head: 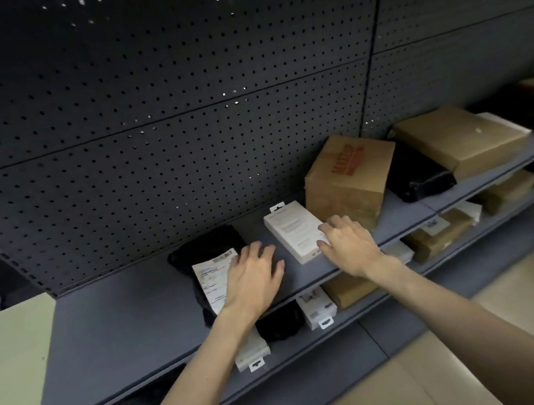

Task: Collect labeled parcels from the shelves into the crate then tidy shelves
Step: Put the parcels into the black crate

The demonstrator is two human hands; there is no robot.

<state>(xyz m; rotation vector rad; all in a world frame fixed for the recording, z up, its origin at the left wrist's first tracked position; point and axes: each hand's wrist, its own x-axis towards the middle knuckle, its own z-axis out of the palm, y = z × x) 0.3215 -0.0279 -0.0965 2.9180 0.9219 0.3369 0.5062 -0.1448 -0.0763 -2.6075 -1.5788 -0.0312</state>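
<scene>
Both hands reach onto the grey upper shelf (111, 329). The left hand (252, 274) lies flat with its fingers spread and fairly straight on a black parcel (206, 249), its palm over the near right part of the white shipping label (214, 279) stuck to that parcel. The right hand (347, 242) rests on the near right corner of a flat white box (292, 231), fingers bent over its edge; whether they actually grip it cannot be told. The two hands are apart, with a strip of bare shelf between them.

The black parcel lies left of the white box, close to the shelf's front. Just right of the white box stands a brown cardboard box (348, 176), tilted, with red block lettering on top that is too blurred to read. Beyond it sits a black pouch (417, 176) and then a wider brown carton (457, 139), with more dark and brown parcels further right.

The shelf backs onto a dark perforated panel (156, 97) through whose holes a few points of light show. A lower shelf (314, 344) carries small white boxes with hang tabs, black bundles and brown parcels. To the left is a pale green surface (3, 373); the floor (469, 338) is beige.

The shipping label bears a barcode and lines of print, and the white box has fine grey text, none of it legible.
</scene>
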